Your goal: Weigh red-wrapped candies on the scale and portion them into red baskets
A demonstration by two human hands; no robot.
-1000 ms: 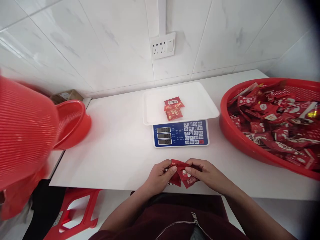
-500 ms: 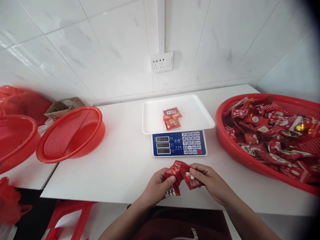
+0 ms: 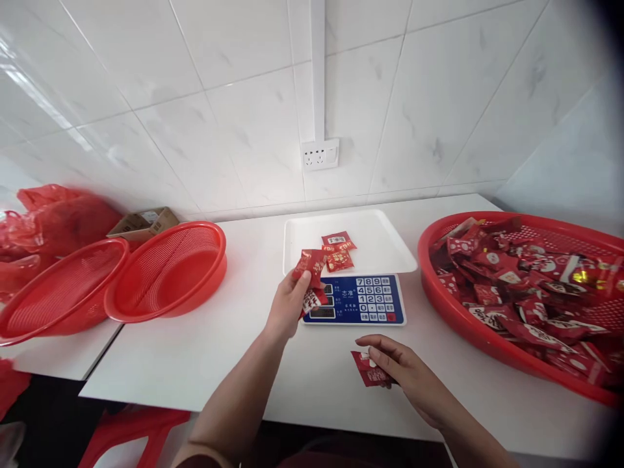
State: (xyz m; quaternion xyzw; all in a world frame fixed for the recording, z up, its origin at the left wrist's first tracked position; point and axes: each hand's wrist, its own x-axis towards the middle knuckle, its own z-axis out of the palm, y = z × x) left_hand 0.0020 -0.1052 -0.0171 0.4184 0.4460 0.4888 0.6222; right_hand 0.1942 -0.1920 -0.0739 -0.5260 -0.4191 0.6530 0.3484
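Note:
My left hand [image 3: 288, 300] is closed on red snack packets [image 3: 312, 263], held over the left edge of the scale's keypad panel [image 3: 348, 302] and hiding part of its displays. Beyond it, a few red packets [image 3: 338, 260] lie on the scale's white tray [image 3: 390, 250]. Nearer the table's front edge, my right hand [image 3: 397, 364] pinches a dark red packet [image 3: 370, 370] between thumb and fingers. To its right stands a large red basket [image 3: 439, 318] heaped with red packets [image 3: 526, 286].
Two red plastic baskets stand on the left, one [image 3: 214, 273] on this table and another [image 3: 63, 325] beside it. Behind them are a cardboard box [image 3: 146, 221] and red plastic bags [image 3: 63, 218]. A red stool [image 3: 156, 435] sits below the table edge. A tiled wall with a socket [image 3: 320, 155] closes the back.
My hands have moved apart. The left has gone forward and up toward the scale tray with its packets, while the right stays near the front edge with its packet. The view has tilted up slightly.

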